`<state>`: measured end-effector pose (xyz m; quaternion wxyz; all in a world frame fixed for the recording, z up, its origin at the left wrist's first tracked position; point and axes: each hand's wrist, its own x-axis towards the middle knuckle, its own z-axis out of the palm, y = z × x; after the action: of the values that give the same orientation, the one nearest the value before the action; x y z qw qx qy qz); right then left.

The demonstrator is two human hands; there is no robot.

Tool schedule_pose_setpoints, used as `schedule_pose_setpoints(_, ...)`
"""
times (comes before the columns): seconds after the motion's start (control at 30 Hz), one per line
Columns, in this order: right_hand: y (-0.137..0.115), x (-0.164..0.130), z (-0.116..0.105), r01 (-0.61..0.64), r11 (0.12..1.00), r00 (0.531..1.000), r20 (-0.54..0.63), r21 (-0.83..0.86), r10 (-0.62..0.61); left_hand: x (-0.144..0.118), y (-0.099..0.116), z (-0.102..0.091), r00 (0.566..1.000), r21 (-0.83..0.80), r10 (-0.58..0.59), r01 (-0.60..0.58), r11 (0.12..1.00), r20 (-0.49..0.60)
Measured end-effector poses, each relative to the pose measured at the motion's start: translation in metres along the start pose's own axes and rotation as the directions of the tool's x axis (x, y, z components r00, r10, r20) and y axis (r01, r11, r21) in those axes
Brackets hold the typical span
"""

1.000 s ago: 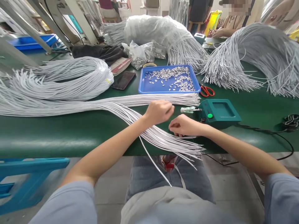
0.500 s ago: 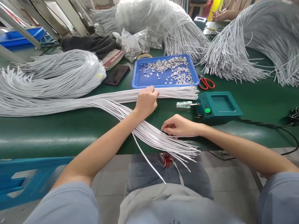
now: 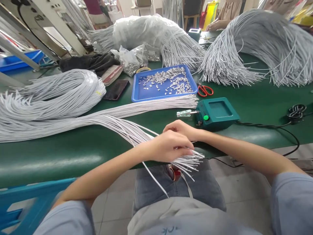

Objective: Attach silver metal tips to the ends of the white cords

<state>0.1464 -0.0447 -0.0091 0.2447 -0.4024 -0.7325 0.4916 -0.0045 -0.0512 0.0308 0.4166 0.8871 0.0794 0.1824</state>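
A loose bundle of white cables (image 3: 132,132) runs across the bench, its cut ends fanned out over the front edge. My left hand (image 3: 168,147) lies over the bundle near these ends, thumb and fingers closed on white cables whose tips stick out past the fingertips. Just behind it is my right hand (image 3: 182,128), fingers bent and closed; a single cable (image 3: 149,130) lifted off the bundle leads to it. The left hand hides its fingertips. To the right stands a green device (image 3: 217,112) with a lit green button and a metal clip (image 3: 184,113).
A blue tray (image 3: 146,97) holds many small metal terminals. Red-handled scissors (image 3: 205,91), a phone (image 3: 117,89) and a second row of cables (image 3: 156,106) lie near it. Big cable coils (image 3: 73,88) surround the work spot. A co-worker's hand (image 3: 216,25) shows at the back.
My left hand has moved right and toward me, from the top of the bundle to the cable ends, now partly covering my right hand. The view has tilted up slightly.
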Motion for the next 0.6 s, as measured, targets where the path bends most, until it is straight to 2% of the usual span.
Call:
schedule_pose_setpoints(0.07,0.001,0.002,0.0,-0.02,0.995,0.996,-0.086,0.093,0.028,0.001,0.004,0.005,0.993,-0.165,-0.076,0.089,0.982,0.086)
schedule_pose_setpoints(0.1,0.001,0.002,-0.001,-0.013,0.991,0.984,-0.173,0.134,0.037,0.002,0.001,0.004,0.99,-0.238,-0.121,0.133,0.962,0.066)
schedule_pose_setpoints(0.13,0.0,0.001,-0.001,0.009,0.987,0.959,-0.279,0.163,0.037,0.003,-0.004,0.001,0.985,-0.312,-0.171,0.164,0.936,0.002)
schedule_pose_setpoints(0.17,-0.001,0.0,-0.002,0.049,0.984,0.918,-0.395,0.17,0.023,0.004,-0.011,-0.002,0.97,-0.386,-0.227,0.175,0.906,-0.091)
schedule_pose_setpoints(0.23,-0.004,-0.003,-0.003,0.127,0.983,0.786,-0.617,0.131,-0.019,0.006,-0.027,-0.011,0.906,-0.512,-0.322,0.144,0.847,-0.276)
schedule_pose_setpoints(0.27,-0.005,-0.004,-0.004,0.154,0.983,0.723,-0.689,0.102,-0.041,0.007,-0.035,-0.014,0.872,-0.553,-0.356,0.123,0.824,-0.337)
schedule_pose_setpoints(0.3,-0.006,-0.006,-0.005,0.17,0.983,0.681,-0.729,0.074,-0.063,0.008,-0.042,-0.017,0.844,-0.588,-0.392,0.117,0.801,-0.366)
schedule_pose_setpoints(0.33,-0.006,-0.006,-0.006,0.182,0.982,0.667,-0.74,0.05,-0.086,0.008,-0.048,-0.019,0.821,-0.619,-0.424,0.115,0.777,-0.381)
schedule_pose_setpoints(0.43,-0.005,-0.008,-0.006,0.233,0.972,0.706,-0.691,0.024,-0.152,0.008,-0.058,-0.019,0.789,-0.682,-0.484,0.116,0.722,-0.378)
schedule_pose_setpoints(0.5,-0.003,-0.007,-0.006,0.264,0.964,0.729,-0.659,0.024,-0.183,0.008,-0.059,-0.017,0.793,-0.695,-0.482,0.106,0.711,-0.373)
schedule_pose_setpoints(0.6,-0.003,-0.007,-0.007,0.215,0.976,0.75,-0.637,-0.015,-0.175,0.008,-0.057,-0.016,0.805,-0.704,-0.478,0.108,0.702,-0.352)
